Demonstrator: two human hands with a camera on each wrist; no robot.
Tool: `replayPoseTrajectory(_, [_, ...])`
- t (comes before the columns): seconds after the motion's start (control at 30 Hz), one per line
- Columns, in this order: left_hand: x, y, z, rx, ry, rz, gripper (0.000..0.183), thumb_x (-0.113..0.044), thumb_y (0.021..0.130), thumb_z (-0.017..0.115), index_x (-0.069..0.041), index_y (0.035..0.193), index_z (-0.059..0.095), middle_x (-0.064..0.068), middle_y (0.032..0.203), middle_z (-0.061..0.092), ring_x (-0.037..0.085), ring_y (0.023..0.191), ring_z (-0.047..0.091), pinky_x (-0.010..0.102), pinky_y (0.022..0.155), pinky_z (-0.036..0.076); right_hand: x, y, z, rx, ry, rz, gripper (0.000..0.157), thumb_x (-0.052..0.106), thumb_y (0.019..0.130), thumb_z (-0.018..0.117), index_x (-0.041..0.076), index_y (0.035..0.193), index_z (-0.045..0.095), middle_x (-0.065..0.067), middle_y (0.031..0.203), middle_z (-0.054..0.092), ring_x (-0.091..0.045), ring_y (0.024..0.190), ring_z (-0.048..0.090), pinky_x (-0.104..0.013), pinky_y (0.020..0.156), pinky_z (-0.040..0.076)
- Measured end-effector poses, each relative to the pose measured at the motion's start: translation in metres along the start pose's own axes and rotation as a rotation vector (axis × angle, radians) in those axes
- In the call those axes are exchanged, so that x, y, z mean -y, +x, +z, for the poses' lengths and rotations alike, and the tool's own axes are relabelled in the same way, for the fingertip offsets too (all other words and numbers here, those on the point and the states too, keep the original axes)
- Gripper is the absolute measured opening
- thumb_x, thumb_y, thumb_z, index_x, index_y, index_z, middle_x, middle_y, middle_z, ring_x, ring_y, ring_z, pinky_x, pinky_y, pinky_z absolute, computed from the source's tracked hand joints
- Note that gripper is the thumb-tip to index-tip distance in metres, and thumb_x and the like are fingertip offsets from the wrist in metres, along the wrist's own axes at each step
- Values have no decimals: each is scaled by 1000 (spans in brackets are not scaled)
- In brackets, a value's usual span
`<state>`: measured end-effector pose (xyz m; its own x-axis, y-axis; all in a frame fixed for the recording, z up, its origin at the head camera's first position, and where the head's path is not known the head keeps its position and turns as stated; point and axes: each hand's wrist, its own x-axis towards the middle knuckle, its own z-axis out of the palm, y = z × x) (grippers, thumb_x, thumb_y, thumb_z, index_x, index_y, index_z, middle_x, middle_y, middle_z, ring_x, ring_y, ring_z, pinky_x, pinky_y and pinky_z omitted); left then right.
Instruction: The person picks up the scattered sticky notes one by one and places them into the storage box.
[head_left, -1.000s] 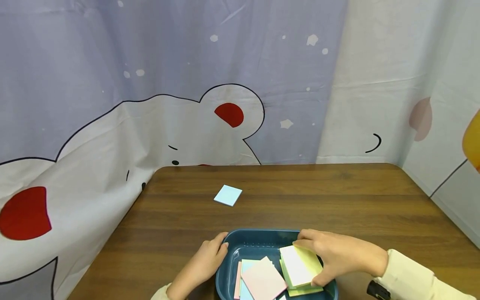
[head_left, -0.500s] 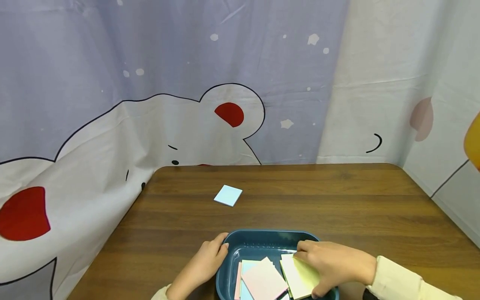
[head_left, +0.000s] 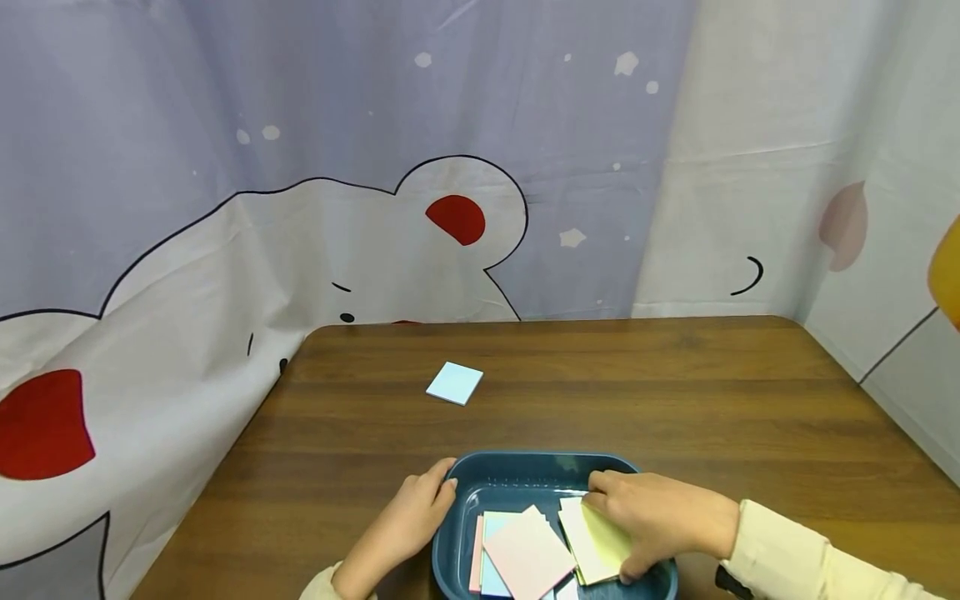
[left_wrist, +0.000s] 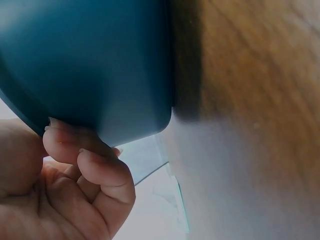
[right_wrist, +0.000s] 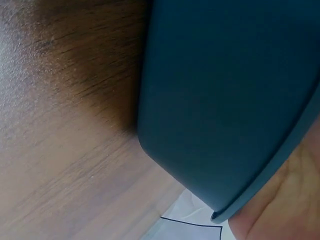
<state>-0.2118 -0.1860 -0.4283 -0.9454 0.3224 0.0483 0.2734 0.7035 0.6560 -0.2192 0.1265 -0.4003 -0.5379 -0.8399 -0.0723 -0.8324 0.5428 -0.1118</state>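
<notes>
My left hand [head_left: 408, 518] grips the far left corner of a dark blue plastic tray [head_left: 517, 475]. The left wrist view shows its thumb and curled fingers at the rim. Inside the tray at the right, my right hand [head_left: 660, 518] holds a pad of yellow sticky notes [head_left: 606, 540] between fingers at its far edge and thumb at its near edge. White sheets [head_left: 576, 525] lie against that pad's left side. Left of them, a pink sticky note pad [head_left: 528, 557] rests askew over light blue notes [head_left: 491, 575]. In the right wrist view the tray wall [right_wrist: 215, 100] hides most of my hand.
A light blue sticky note pad [head_left: 454, 383] lies on the wooden table [head_left: 637, 400] beyond the tray. A printed curtain [head_left: 570, 150] hangs behind the table and along both sides. The tray's near edge is out of view.
My right hand has lowered the yellow and white sticky notes into the right side of the tray. My left hand has stayed on the rim. The head view has tilted slightly down.
</notes>
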Motion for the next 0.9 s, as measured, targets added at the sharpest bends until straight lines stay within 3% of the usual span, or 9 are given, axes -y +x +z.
replayPoseTrajectory(0.47, [-1,-1,-1,7,0,-2,36,-19,96,40,0,126,47,19,119,56,28,107,55,45,84,45,2,2,1,-4,-28,0,64,46,53,81,14,102,57,12,89,41,0,74,37,-16,61,39])
replayPoseTrajectory(0.9, [-1,-2,-2,29,-22,-13,37,-20,96,40,1,127,46,19,119,55,26,106,55,44,83,46,4,2,-8,53,24,23,64,47,55,80,16,107,57,11,93,42,1,74,37,-16,61,39])
